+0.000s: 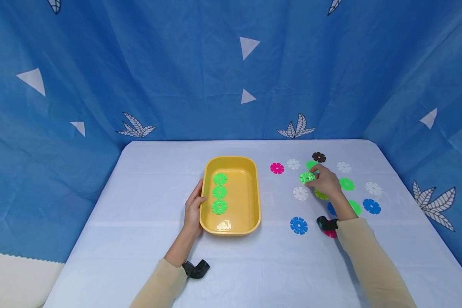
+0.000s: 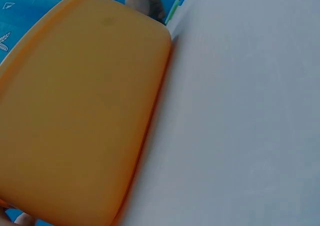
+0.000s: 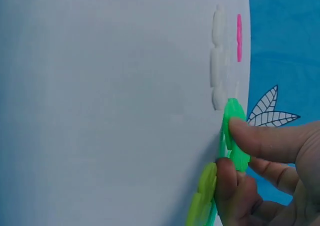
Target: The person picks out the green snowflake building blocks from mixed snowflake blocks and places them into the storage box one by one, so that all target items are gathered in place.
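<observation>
A yellow plastic tray (image 1: 250, 222) sits near the table's middle, with three green slotted discs (image 1: 219, 192) in a column along its left side. My left hand (image 1: 193, 209) grips the tray's left rim, thumb over the edge and fingers along the outer wall. In the left wrist view, the tray's outer side (image 2: 85, 110) fills much of the picture. To the right of the tray, my right hand (image 1: 326, 183) pinches a green slotted disc (image 1: 307, 177) between thumb and fingers. The right wrist view shows this disc (image 3: 239, 156) partly covered by the thumb, close to a lime disc (image 3: 202, 196).
Around my right hand lie several loose discs on the white table: pink (image 1: 277, 168), white (image 1: 300, 193), brown (image 1: 319, 157), green (image 1: 347, 184) and blue (image 1: 299, 225). My right forearm partly covers some. A blue patterned curtain (image 1: 200, 77) hangs behind the table.
</observation>
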Tool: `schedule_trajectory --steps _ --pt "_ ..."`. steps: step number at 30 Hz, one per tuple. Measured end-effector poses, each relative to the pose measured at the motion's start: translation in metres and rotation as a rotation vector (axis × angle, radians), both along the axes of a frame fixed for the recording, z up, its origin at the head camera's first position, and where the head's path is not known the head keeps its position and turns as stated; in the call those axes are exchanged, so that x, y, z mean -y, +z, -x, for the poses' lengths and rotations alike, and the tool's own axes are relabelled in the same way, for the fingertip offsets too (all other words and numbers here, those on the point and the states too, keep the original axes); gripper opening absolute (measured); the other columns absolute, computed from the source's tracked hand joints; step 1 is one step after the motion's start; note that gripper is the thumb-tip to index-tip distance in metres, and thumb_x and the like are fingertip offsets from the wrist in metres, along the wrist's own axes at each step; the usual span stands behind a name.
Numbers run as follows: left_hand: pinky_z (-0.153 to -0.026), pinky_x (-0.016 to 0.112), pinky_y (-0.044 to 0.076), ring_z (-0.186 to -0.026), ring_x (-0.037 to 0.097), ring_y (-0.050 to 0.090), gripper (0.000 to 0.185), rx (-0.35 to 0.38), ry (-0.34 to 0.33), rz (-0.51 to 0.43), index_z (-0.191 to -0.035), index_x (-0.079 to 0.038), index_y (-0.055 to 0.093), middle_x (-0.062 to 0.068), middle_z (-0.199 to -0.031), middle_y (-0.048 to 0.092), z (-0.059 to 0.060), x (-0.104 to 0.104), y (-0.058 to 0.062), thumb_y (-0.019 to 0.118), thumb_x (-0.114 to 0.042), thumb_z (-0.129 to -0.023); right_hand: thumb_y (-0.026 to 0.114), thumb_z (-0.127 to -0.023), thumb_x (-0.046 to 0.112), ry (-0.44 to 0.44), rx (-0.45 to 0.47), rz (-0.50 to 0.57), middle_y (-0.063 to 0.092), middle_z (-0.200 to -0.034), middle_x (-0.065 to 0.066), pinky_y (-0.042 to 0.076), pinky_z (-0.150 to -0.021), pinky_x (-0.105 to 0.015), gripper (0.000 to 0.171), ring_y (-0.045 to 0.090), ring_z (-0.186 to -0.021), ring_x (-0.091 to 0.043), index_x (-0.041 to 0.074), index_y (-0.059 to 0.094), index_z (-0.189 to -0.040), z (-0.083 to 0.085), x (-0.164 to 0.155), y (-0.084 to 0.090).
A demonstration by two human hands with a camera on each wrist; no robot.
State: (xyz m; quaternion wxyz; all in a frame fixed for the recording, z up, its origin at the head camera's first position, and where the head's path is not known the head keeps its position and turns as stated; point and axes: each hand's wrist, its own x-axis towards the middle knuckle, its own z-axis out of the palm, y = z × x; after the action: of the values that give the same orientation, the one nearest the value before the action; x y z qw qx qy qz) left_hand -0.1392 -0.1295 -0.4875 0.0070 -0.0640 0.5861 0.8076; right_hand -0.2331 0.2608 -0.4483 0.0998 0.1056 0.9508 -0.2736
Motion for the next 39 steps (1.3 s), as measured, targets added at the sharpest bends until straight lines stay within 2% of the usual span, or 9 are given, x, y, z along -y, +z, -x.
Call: schedule_trajectory --steps 3,8,13,20,23,30,33,39 --pt "-0.123 0.036 0.019 -0.151 0.013 0.016 0.063 -0.003 -0.002 0.001 -0.155 -0.02 0.029 -0.005 -0.162 0.023 0.0 0.0 -0.001 0.038 -0.004 -0.095 0.069 -0.087 0.012 -0.01 -0.026 0.026 0.056 -0.104 -0.022 0.045 -0.066 -0.033 0.044 0.055 -0.084 -0.03 -0.001 0.054 -0.126 -0.001 0.0 0.002" --pt "-0.123 0.036 0.019 -0.151 0.013 0.016 0.063 -0.005 -0.001 -0.005 -0.156 -0.019 0.028 -0.004 -0.162 0.023 0.001 0.0 -0.002 0.038 -0.003 -0.096 0.063 -0.09 0.003 -0.077 -0.026 0.175 0.055 -0.101 -0.021 0.056 -0.063 -0.025 0.038 0.066 -0.071 -0.019 -0.004 0.056 -0.126 -0.002 0.0 0.007" --pt "-0.122 0.037 0.02 -0.151 0.014 0.016 0.063 -0.005 -0.001 0.007 -0.156 -0.018 0.027 -0.004 -0.163 0.022 0.0 0.0 -0.002 0.038 -0.004 -0.096 0.061 -0.092 0.003 -0.081 -0.025 0.275 0.054 -0.103 -0.02 0.059 -0.067 -0.026 0.041 0.07 -0.077 -0.021 -0.006 0.053 -0.131 -0.006 0.001 0.014" --pt "-0.122 0.034 0.02 -0.15 0.011 0.017 0.064 0.012 0.006 0.018 -0.156 -0.019 0.028 -0.008 -0.162 0.025 -0.001 0.0 -0.001 0.038 -0.005 -0.095 0.066 -0.091 0.007 -0.053 -0.033 0.292 0.054 -0.103 -0.018 0.058 -0.066 -0.022 0.043 0.069 -0.076 -0.021 -0.003 0.054 -0.132 -0.014 0.018 0.025" --pt "-0.122 0.034 0.02 -0.15 0.011 0.017 0.064 0.007 0.002 0.016 -0.156 -0.019 0.028 -0.007 -0.162 0.024 -0.001 -0.001 0.0 0.038 -0.004 -0.095 0.067 -0.09 0.008 -0.022 -0.044 0.317 0.054 -0.103 -0.017 0.058 -0.067 -0.023 0.043 0.07 -0.076 -0.021 -0.003 0.055 -0.13 -0.018 0.028 0.027" --pt "-0.122 0.034 0.02 -0.15 0.01 0.017 0.063 0.005 0.005 0.019 -0.156 -0.02 0.029 -0.008 -0.161 0.025 -0.001 -0.001 -0.001 0.038 -0.005 -0.095 0.069 -0.089 0.008 0.085 -0.077 0.395 0.058 -0.098 -0.017 0.058 -0.065 -0.021 0.039 0.072 -0.088 -0.035 -0.002 0.058 -0.126 -0.03 0.058 0.031" --pt "-0.122 0.034 0.02 -0.15 0.011 0.017 0.063 0.005 0.004 0.017 -0.155 -0.021 0.03 -0.008 -0.161 0.025 -0.001 -0.001 -0.001 0.038 -0.005 -0.095 0.069 -0.09 0.009 0.12 -0.08 0.412 0.059 -0.098 -0.016 0.058 -0.066 -0.02 0.037 0.072 -0.09 -0.035 0.001 0.059 -0.124 -0.036 0.075 0.036" --pt "-0.122 0.033 0.022 -0.15 0.011 0.019 0.064 0.01 0.009 0.02 -0.155 -0.023 0.031 -0.008 -0.161 0.026 0.0 -0.001 -0.002 0.039 -0.006 -0.094 0.069 -0.088 0.008 0.208 -0.071 0.477 0.059 -0.098 -0.015 0.06 -0.07 -0.027 0.033 0.072 -0.087 -0.032 0.003 0.062 -0.121 -0.05 0.114 0.05"
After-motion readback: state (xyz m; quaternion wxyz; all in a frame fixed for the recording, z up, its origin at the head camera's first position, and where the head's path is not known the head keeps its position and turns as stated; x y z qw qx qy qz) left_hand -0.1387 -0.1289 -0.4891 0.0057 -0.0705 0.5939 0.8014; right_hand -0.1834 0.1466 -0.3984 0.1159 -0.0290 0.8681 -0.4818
